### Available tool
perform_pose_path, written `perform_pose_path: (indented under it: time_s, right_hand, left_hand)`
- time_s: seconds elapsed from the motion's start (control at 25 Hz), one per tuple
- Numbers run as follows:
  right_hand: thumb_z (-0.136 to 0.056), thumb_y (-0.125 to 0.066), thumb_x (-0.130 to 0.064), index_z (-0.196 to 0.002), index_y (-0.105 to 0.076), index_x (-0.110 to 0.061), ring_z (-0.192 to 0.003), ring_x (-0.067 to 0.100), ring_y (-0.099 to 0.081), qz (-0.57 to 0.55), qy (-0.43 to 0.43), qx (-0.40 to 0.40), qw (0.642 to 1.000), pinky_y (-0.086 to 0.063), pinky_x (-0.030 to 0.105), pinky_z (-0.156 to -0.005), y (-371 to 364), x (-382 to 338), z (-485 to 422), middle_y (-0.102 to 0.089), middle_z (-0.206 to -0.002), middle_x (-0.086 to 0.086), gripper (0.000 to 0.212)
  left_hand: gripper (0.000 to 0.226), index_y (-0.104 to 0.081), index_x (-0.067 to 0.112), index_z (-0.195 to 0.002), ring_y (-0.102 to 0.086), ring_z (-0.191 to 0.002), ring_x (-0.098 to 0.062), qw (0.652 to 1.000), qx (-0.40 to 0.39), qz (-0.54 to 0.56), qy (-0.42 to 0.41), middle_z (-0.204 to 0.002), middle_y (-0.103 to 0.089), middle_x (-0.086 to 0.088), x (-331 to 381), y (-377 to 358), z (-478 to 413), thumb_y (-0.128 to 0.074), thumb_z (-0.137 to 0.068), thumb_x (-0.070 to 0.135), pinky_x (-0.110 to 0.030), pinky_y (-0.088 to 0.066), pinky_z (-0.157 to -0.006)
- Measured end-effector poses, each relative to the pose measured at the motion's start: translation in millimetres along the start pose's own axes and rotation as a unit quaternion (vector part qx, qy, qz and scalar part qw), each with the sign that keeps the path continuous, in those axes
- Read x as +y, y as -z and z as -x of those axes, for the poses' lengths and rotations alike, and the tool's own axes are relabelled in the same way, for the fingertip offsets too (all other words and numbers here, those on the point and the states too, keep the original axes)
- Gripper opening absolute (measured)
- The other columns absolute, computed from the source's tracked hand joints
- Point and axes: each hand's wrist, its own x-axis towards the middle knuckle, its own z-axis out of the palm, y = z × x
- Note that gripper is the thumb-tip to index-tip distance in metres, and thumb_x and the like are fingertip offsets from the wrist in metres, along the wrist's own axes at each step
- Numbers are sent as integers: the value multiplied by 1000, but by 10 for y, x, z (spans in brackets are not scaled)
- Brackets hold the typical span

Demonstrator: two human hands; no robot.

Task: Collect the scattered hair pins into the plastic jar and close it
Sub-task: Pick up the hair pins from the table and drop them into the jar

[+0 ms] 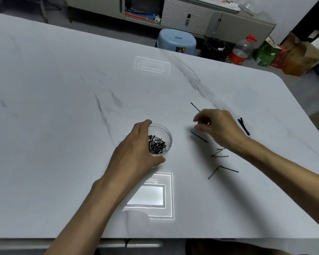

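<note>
My left hand (136, 151) grips a small clear plastic jar (168, 137) that stands open on the white marble table (63, 107). Several black hair pins (157, 144) lie inside it. My right hand (217, 126) hovers to the right of the jar with its fingers curled and blurred. One thin pin (195, 107) pokes out past its fingertips; I cannot tell whether it is held. Another pin (199, 137) lies just below the fingers. More pins lie under the wrist (219, 155) and nearer me (223, 171). A faint round clear shape (136, 215), possibly the lid, lies near the front edge.
A black hair clip (244, 127) lies right of my right hand. Bright light reflections mark the table in front of the jar (155, 196) and further back (151, 66). Beyond the far edge stand a blue stool (176, 41), a bottle (241, 50) and boxes.
</note>
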Motion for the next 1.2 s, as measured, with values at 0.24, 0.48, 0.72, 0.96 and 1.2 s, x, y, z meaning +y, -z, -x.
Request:
perform_pose_path:
  time_s: [0.24, 0.48, 0.72, 0.96, 1.2]
  right_hand:
    - [-77, -59, -2, -77, -65, -17, -77, 20, -61, 65, -41, 7, 997, -52, 37, -70, -306, 322, 43, -67, -78, -3, 16]
    - [-84, -64, -16, -80, -65, -19, -78, 14, -58, 47, -15, -20, 999, -47, 29, -69, -263, 466, 82, -64, -80, -7, 5]
    - [-88, -56, -6, -80, -57, -17, -76, 21, -53, 107, 58, -36, 992, -43, 33, -65, -176, 483, 139, -60, -79, -2, 14]
    - [-82, -72, -8, -82, -68, -25, -76, 3, -65, 1, -26, -63, 998, -50, 24, -72, 251, 826, 486, -71, -78, -13, 17]
    - [-77, -78, -13, -90, -72, -23, -83, 1, -61, -11, -15, -38, 999, -44, 14, -74, 151, 977, 544, -66, -90, -9, 17]
  left_hand:
    - [90, -27, 32, -140, -50, -114, -11, 1000, -11, 9, -10, -141, -37, 18, 90, -83, -11, -78, -66, 41, -25, -39, -82]
    - [90, -28, 31, -140, -51, -112, -13, 1000, -12, 3, -21, -140, -38, 16, 119, -147, -52, -78, -66, 40, -26, -40, -81]
    - [91, -29, 28, -141, -52, -114, -16, 1000, -15, 1, -23, -141, -38, 13, 164, -179, -71, -79, -66, 39, -30, -43, -86]
    - [91, -28, 27, -142, -50, -114, -15, 999, -23, 0, -32, -142, -38, 12, 228, -228, -71, -79, -67, 37, -27, -39, -82]
    - [91, -28, 28, -142, -50, -115, -15, 999, -22, 3, -35, -142, -38, 13, 252, -276, -81, -79, -67, 40, -26, -38, -83]
